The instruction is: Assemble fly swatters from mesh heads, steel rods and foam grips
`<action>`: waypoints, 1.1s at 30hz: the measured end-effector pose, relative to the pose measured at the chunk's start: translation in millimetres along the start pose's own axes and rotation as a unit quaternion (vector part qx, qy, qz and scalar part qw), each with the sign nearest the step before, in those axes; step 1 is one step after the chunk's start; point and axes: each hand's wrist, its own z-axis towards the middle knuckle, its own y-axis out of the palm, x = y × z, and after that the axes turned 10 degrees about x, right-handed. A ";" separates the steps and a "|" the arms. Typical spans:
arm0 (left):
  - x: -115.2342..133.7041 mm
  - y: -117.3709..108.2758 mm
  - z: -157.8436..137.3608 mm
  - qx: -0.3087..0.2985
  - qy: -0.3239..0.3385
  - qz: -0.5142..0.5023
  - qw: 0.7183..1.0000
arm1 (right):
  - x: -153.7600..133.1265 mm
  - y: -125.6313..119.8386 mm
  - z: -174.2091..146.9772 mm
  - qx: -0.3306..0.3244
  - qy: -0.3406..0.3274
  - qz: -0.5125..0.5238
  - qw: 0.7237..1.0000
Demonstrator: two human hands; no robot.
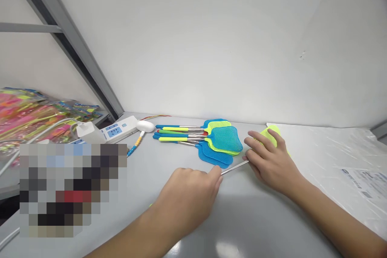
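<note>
Fingers (215, 175) of the left hand (189, 195) are closed in a fist around the near end of a swatter, its slim metal rod (234, 167) running out past the thumb and up to the right. A bit of yellow-green shows at the heel of that fist. The right hand (273, 165) lies over the other end, its fingers slightly spread across the yellow-green head (274, 132); the thumb side meets the rod, but whether it pinches there I cannot tell, since the hand covers the spot. The held swatter is thus low over the front of the counter (142, 181).

Just beyond the hands lies a pile of swatters (219, 143), heads to the right and overlapping in blue, teal and yellow-green, handles to the left. To the left of their handles sit a white oval device (145, 125) with a blue-and-yellow wrapped cord, a power strip (121, 129) and a white adapter (90, 132). Farther left are plastic-wrapped colourful bundles (45, 115). On the right spreads a white plastic sheet (326, 157) with a printed label (367, 181).
</note>
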 end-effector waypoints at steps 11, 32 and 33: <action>4.1 16.5 6.3 0.029 -0.007 -0.040 0.999 | -31.4 5.3 0.2 -0.029 -0.009 0.051 0.998; 16.2 -1.5 3.1 0.106 0.074 -0.040 0.991 | 13.6 -4.0 10.3 0.117 0.056 0.107 0.986; 15.2 0.9 3.8 0.123 0.068 -0.032 0.990 | 6.8 -1.0 10.7 0.087 0.030 0.117 0.989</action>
